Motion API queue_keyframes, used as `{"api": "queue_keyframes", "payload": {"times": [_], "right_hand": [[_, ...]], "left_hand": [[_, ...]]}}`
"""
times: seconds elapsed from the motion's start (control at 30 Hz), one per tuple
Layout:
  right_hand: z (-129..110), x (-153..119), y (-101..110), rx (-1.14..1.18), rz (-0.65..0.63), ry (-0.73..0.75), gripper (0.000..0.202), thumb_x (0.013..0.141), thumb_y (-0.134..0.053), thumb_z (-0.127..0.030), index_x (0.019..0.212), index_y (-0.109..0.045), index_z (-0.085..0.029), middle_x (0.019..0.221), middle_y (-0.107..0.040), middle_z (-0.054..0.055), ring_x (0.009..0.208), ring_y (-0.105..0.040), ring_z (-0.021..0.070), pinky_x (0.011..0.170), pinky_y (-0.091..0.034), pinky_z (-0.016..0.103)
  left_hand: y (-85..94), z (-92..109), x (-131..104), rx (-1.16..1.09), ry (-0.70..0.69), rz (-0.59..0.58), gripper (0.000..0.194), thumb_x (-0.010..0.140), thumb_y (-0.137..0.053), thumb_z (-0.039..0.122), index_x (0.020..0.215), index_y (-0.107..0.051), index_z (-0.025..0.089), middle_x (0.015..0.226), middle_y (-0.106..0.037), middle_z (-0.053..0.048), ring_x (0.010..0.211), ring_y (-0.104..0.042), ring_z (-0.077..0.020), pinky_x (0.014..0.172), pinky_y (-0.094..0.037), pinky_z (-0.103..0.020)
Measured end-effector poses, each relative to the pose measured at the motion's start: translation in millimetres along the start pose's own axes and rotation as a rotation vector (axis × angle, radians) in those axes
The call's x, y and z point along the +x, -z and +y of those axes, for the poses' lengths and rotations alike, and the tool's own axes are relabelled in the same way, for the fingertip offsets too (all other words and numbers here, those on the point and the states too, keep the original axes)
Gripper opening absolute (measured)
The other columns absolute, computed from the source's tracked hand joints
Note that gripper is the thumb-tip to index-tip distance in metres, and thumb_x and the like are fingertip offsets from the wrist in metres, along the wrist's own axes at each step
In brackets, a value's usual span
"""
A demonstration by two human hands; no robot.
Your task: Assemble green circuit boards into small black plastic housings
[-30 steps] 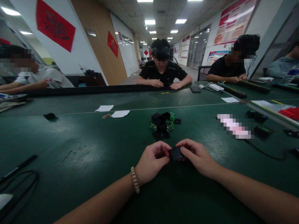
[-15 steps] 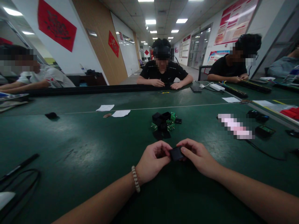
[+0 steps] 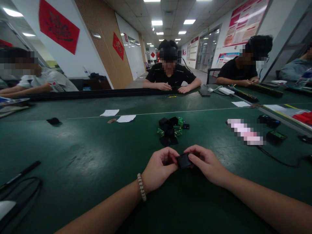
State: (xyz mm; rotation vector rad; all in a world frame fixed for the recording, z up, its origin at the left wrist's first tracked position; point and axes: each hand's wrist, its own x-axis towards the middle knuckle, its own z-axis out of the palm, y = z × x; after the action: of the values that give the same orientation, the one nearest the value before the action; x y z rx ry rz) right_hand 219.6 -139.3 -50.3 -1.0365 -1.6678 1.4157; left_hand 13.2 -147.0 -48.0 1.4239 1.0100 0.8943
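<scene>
Between my two hands is a small black plastic case [image 3: 183, 161], held just above the green table. My left hand [image 3: 161, 167] pinches its left edge between thumb and fingers; a beaded bracelet circles that wrist. On the other side, my right hand [image 3: 207, 164] grips the case, thumb on top and fingers behind and beneath. Fingers partly hide the case's edges and underside. Beyond my hands lies a pile of black case parts [image 3: 169, 126] mixed with several green circuit boards [image 3: 178, 131].
Papers [image 3: 126, 118] and a small black object [image 3: 54, 121] lie to the left. A pen-like black stick [image 3: 21, 175] and cables sit at near left. At right are a pixelated pink item [image 3: 246, 131] and a black box with a green board [image 3: 276, 136]. Several people sit around the table.
</scene>
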Motion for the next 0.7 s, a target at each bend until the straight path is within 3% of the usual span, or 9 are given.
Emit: {"api": "queue_keyframes", "payload": {"times": [0.7], "right_hand": [[1.5, 0.2, 1.5, 0.005, -0.008, 0.01, 0.022, 0.093, -0.055, -0.034, 0.107, -0.061, -0.018, 0.09, -0.065, 0.004, 0.077, -0.065, 0.016, 0.068, -0.052, 0.03]], "left_hand": [[1.3, -2.6, 0.7, 0.036, -0.024, 0.013, 0.019, 0.077, -0.063, 0.006, 0.094, -0.064, 0.015, 0.08, -0.062, 0.001, 0.07, -0.057, -0.0118, 0.066, -0.046, -0.025]]}}
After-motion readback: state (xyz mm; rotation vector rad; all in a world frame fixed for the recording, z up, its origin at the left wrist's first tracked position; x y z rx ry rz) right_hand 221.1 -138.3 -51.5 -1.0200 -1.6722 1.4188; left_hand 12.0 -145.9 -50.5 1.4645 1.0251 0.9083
